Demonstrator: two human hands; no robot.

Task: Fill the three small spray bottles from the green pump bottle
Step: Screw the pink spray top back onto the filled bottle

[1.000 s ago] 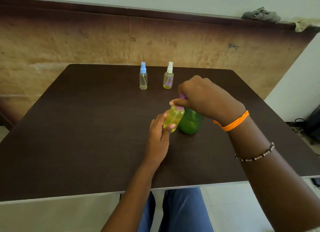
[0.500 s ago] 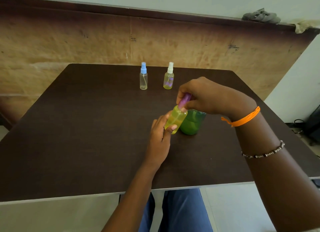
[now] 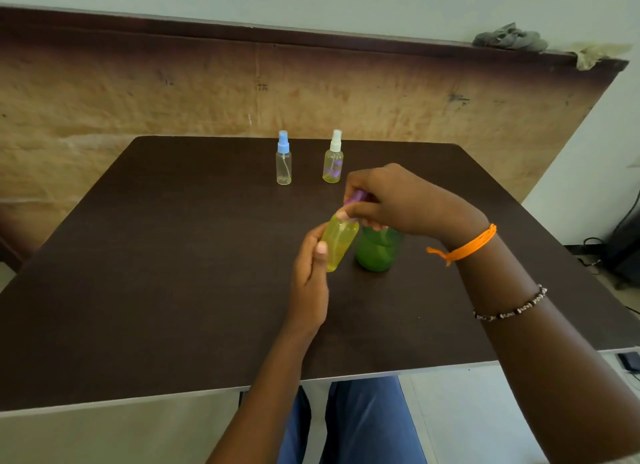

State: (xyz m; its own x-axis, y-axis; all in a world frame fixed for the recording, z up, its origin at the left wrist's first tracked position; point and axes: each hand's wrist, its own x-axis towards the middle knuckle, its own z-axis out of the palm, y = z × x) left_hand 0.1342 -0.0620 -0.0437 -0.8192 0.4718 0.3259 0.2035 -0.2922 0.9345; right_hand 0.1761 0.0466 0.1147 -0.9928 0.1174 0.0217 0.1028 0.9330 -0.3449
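Observation:
My left hand (image 3: 309, 273) grips a small spray bottle (image 3: 338, 243) full of yellow-green liquid, tilted to the right above the dark table (image 3: 173, 273). My right hand (image 3: 398, 200) pinches its purple spray cap (image 3: 358, 197) at the neck. Just behind and right of it stands the green pump bottle (image 3: 377, 250); its top is hidden by my right hand. At the far side stand two more spray bottles: one with a blue cap (image 3: 283, 158) that looks empty, one with a white cap (image 3: 333, 157) holding yellowish liquid.
A worn brown board (image 3: 138, 93) leans against the wall behind the table. Grey cloth (image 3: 509, 37) lies on its top edge at the right. Cables and a dark object (image 3: 623, 242) sit on the floor to the right. My legs in blue trousers (image 3: 360, 425) are under the near table edge.
The small bottle has tilted more and lifted slightly in my left hand. My right hand has shifted on the purple cap, which now shows between its fingers.

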